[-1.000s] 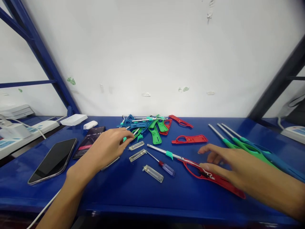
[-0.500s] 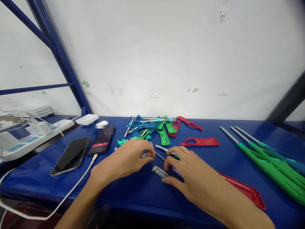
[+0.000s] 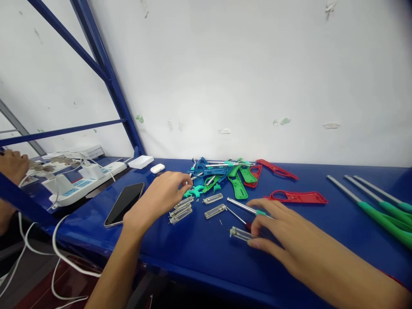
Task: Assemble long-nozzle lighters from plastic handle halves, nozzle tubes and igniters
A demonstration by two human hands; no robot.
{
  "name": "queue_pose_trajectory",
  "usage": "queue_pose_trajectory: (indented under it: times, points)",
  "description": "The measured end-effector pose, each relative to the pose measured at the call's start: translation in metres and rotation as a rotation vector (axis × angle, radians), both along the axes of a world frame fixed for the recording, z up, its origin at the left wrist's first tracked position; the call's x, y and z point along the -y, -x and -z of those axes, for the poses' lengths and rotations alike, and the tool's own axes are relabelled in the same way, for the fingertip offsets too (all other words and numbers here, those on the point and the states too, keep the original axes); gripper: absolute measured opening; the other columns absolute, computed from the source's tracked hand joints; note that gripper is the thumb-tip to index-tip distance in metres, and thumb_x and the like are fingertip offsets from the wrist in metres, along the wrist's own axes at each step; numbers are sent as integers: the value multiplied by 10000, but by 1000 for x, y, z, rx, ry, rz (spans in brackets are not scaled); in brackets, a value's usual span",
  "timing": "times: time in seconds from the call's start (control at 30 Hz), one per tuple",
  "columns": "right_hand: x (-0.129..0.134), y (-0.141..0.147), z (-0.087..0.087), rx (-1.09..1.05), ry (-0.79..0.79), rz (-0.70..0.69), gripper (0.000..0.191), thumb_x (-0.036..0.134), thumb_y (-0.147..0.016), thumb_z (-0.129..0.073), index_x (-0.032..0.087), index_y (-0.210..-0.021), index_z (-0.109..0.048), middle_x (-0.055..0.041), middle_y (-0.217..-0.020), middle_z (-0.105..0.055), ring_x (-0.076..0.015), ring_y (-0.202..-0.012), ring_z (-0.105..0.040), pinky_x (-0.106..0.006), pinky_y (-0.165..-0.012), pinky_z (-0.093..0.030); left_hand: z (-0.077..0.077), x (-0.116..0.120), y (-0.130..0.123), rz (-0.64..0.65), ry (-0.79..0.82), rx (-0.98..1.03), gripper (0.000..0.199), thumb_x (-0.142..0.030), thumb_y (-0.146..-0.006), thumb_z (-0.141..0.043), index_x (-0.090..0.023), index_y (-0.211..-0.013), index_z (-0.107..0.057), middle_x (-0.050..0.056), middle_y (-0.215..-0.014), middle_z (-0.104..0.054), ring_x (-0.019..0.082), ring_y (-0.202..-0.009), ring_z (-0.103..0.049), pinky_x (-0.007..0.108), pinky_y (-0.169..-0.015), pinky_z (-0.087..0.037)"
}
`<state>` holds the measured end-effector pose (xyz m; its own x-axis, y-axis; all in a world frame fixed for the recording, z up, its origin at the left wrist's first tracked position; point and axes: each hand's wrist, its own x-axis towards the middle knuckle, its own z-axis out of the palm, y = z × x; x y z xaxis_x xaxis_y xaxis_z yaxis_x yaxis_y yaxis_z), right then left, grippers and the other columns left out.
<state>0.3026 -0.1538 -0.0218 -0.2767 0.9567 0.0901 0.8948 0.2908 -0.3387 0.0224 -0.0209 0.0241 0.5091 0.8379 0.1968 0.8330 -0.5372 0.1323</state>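
My left hand (image 3: 162, 195) is above the table with its fingers curled together near teal plastic pieces (image 3: 195, 191); whatever may be between the fingertips is hidden. Between the thumb and fingers of my right hand (image 3: 273, 231) is the end of a clear plastic lighter tank (image 3: 240, 234), lying low over the table. Beside those fingers are a metal lighter tube (image 3: 243, 206) with a teal part and a thin screwdriver (image 3: 236, 214), its handle partly covered. Several more clear tanks (image 3: 180, 213) lie below my left hand, and two others (image 3: 215, 210) between my hands.
Lighter shells and tubes are heaped against the wall, with green halves (image 3: 238, 188) and a red half (image 3: 299, 197). Long green lighters (image 3: 380, 214) lie at right. A phone (image 3: 125, 204), power strip (image 3: 85, 186) and another person's hand (image 3: 13, 167) are at left.
The view has swung left. My left hand has moved left and away from my right hand, uncovering the clear tanks. My right hand has stayed at the same tank.
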Motion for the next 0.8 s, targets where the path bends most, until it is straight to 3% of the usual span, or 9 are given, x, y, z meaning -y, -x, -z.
queue_pose_trajectory:
  times: [0.17, 0.3, 0.53, 0.8]
  points:
    - [1, -7, 7, 41, -101, -3, 304, 445, -1040, -528, 289, -914, -755, -77, -1384, -686, -393, -1405, -554, -637, -1083, -537, 8, -4, 2, -40, 26, -64, 248, -185, -951, -548, -253, -953, -787, 57, -942, -774, 255, -890, -688, 315, -679, -429]
    - [1, -3, 14, -34, -144, 3, 264, 470, -1009, -589, 295, -886, -745, -81, -1309, -701, -373, -1276, -652, -591, -1013, -596, 12, -8, 14, -104, 37, -114, 236, -172, -919, -557, -246, -889, -779, 69, -896, -755, 257, -849, -679, 315, -646, -411]
    - [1, 6, 14, -3, -114, -20, 171, 430, -1000, -632, 304, -934, -728, -88, -1151, -706, -372, -1251, -639, -633, -1073, -528, 21, -21, 31, -193, 89, -159, 185, -181, -863, -606, -241, -915, -774, 83, -942, -761, 242, -809, -691, 303, -641, -426]
    - [5, 3, 9, -20, -206, -24, 211, 402, -1006, -613, 286, -876, -733, -71, -1129, -725, -320, -1138, -686, -512, -1010, -574, 31, -34, 32, -173, 140, -163, 174, -156, -803, -605, -225, -871, -749, 68, -881, -769, 216, -770, -705, 283, -605, -415]
